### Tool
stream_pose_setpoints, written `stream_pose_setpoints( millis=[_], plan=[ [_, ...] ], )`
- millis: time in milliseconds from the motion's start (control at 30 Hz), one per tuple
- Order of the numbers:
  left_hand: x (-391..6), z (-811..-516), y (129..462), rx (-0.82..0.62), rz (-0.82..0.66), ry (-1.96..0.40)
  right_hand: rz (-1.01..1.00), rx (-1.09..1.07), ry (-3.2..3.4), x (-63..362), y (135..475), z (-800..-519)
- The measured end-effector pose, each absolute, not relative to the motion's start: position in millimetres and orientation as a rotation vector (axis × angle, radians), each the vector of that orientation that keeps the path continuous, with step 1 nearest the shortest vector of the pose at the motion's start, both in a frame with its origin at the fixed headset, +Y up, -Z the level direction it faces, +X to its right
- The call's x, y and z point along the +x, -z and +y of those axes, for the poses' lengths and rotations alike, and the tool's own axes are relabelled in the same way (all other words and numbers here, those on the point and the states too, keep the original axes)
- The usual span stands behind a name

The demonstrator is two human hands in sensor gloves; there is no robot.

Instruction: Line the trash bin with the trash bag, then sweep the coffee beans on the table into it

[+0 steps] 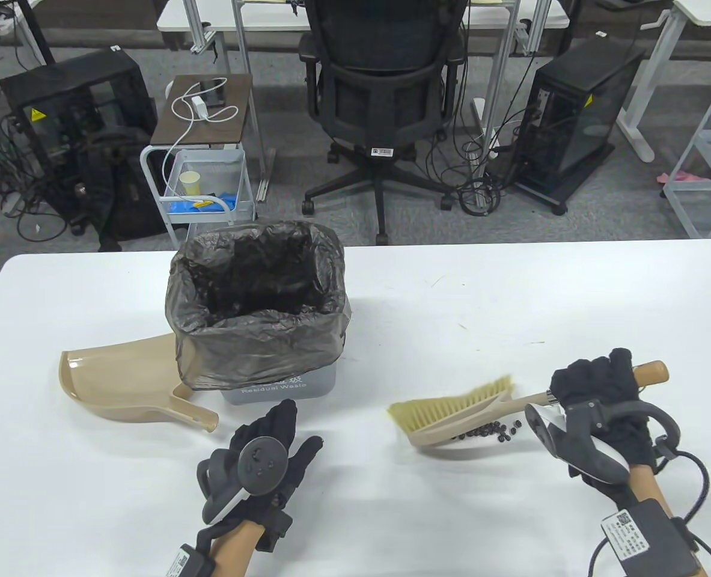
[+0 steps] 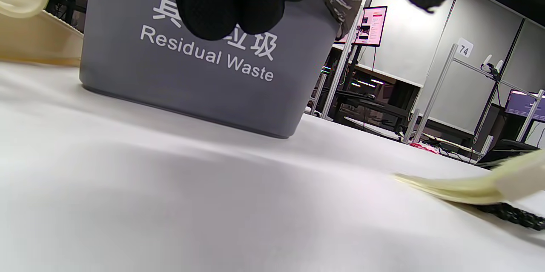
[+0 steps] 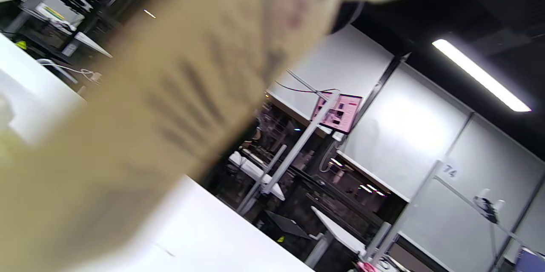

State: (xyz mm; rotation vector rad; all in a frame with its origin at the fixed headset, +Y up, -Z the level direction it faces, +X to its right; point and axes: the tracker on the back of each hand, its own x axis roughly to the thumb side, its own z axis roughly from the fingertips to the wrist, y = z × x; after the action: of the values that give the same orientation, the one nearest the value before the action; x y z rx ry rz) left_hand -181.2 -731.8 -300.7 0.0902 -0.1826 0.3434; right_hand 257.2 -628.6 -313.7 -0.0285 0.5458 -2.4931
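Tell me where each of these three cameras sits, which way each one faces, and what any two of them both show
Table view: high above the near edge, looking down at the white table; shows left hand, right hand gripping the brush.
Left wrist view: low over the table, facing the grey bin; gloved fingers hang from the top.
Right wrist view: tilted, looking past a blurred tan shape, probably the brush handle, toward the room; no hand clearly shows.
Shared: table and left wrist views both show bin, dustpan and brush.

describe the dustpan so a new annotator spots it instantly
Start at the grey bin lined with a dark bag, mid-table. The dustpan lies against its left side, touched by neither hand. It is a beige scoop with a stubby handle, no bristles, unlike the brush.
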Motion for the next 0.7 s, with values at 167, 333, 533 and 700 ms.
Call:
stream_pose_setpoints(
  millis=[167, 333, 533, 700],
  plan=[
    [-180, -732, 301, 0.083, -0.183, -0.338, 0.552, 0.021, 2.466, 286, 299, -622],
    [-180, -733, 301, 0.080, -0.178, -0.335, 0.532, 0.277, 2.435, 307, 290, -610],
    [-181, -732, 301, 0.078, -0.174, -0.340, 0.209, 0.409, 2.421, 315, 294, -619],
    [-181, -733, 301, 0.078, -0.177, -0.337, 0.078, 0.312, 2.558, 300, 294, -624]
  ],
)
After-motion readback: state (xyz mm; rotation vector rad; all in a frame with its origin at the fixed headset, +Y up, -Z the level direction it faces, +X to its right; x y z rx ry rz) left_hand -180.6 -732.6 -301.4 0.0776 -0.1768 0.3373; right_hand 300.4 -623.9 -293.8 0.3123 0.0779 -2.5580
